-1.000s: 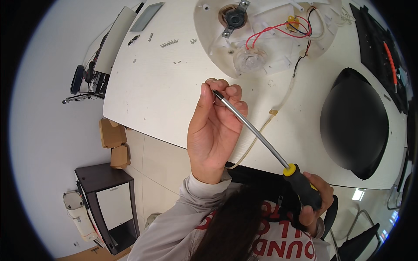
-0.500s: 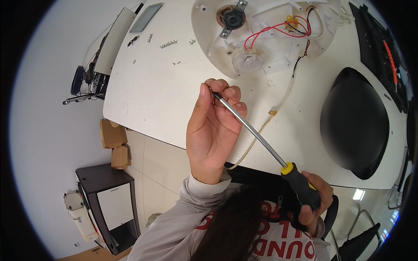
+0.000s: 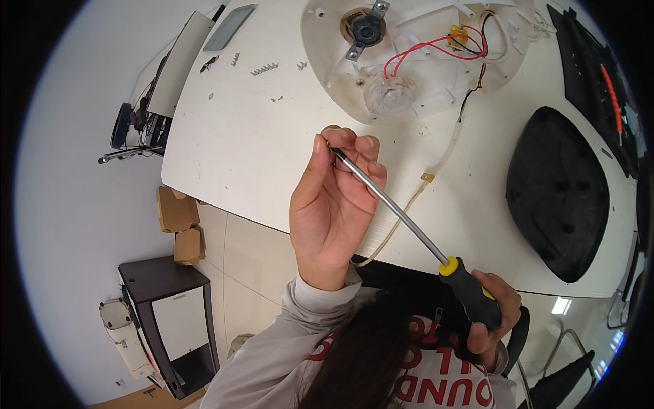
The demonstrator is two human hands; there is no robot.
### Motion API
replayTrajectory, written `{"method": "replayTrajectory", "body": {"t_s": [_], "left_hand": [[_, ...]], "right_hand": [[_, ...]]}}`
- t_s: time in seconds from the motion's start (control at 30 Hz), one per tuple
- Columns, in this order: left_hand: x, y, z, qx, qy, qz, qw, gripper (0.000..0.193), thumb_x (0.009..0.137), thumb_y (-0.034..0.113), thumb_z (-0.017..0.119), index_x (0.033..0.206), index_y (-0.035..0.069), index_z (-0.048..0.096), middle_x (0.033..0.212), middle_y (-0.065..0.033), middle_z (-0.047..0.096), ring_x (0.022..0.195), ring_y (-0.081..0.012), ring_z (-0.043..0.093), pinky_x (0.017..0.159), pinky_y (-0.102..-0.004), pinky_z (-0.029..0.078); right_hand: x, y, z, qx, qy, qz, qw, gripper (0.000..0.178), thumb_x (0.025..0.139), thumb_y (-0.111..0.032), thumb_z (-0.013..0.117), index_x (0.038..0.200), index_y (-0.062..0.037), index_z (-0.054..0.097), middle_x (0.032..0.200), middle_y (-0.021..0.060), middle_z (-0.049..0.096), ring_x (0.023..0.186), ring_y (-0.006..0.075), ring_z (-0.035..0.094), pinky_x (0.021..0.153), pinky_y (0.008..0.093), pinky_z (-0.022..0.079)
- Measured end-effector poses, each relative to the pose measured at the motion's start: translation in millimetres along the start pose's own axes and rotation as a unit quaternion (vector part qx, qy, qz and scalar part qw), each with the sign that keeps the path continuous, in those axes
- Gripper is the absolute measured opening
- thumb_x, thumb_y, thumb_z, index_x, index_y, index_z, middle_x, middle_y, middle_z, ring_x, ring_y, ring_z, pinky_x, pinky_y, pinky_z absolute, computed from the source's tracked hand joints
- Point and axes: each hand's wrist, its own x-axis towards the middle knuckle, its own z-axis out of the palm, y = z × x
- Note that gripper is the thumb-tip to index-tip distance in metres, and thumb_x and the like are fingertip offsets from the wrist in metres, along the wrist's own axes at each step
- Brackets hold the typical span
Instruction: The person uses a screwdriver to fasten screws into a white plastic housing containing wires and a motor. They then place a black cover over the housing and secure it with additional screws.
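Observation:
My right hand (image 3: 499, 308) grips the black-and-yellow handle of a screwdriver (image 3: 402, 215), held at a slant over the table's near edge. Its metal shaft runs up and left to my left hand (image 3: 334, 198), where the dark tip meets my thumb and fingertips. My left palm faces up, the thumb and forefinger pinched together at that tip; whatever small piece is between them is too tiny to make out. Beyond the left hand, a white plastic housing (image 3: 334, 88) lies with its inside showing: a round speaker-like part (image 3: 363, 31), a clear round part (image 3: 390, 94) and red wires (image 3: 424, 44).
Small screws (image 3: 264, 69) lie in groups on the white table (image 3: 225, 143), near a grey flat tray (image 3: 229, 27). A pale cable (image 3: 411, 200) trails from the housing toward the near edge. At right are a black curved cover (image 3: 557, 194) and a red-handled tool (image 3: 611, 99) on a dark mat.

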Motion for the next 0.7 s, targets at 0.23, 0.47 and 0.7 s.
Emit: {"method": "replayTrajectory", "body": {"t_s": [0.23, 0.47, 0.7], "left_hand": [[0.6, 4.3, -6.8, -0.017, -0.115, -0.029, 0.993, 0.008, 0.095, 0.015, 0.04, 0.1, 0.011, 0.045, 0.099, 0.0037, 0.054, 0.105, -0.0131, 0.051, 0.093, -0.0377, 0.043], [-0.6, 2.1, -1.8, -0.012, -0.086, 0.003, 0.996, 0.014, 0.095, 0.014, 0.037, 0.104, 0.008, 0.046, 0.103, -0.0002, 0.054, 0.11, -0.0175, 0.049, 0.096, -0.0399, 0.044], [-1.2, 3.9, -2.8, -0.01, -0.087, 0.006, 0.996, 0.016, 0.095, 0.013, 0.036, 0.104, 0.006, 0.048, 0.103, -0.0013, 0.053, 0.109, -0.0175, 0.05, 0.095, -0.0384, 0.045]], "right_hand": [[-1.1, 0.4, -1.0, 0.041, 0.012, 0.024, 0.999, 0.054, 0.074, -0.042, 0.051, 0.094, 0.0073, 0.062, 0.053, 0.0079, 0.051, 0.04, 0.0138, 0.042, 0.039, 0.0252, 0.031], [-4.2, -1.6, -2.5, 0.051, 0.013, 0.057, 0.997, 0.055, 0.074, -0.043, 0.051, 0.094, 0.0071, 0.062, 0.053, 0.0078, 0.051, 0.04, 0.0132, 0.042, 0.04, 0.025, 0.03], [-3.0, -1.2, -1.8, 0.049, 0.012, 0.042, 0.998, 0.055, 0.074, -0.042, 0.052, 0.094, 0.0079, 0.061, 0.054, 0.0088, 0.052, 0.04, 0.0136, 0.043, 0.04, 0.0251, 0.032]]}}
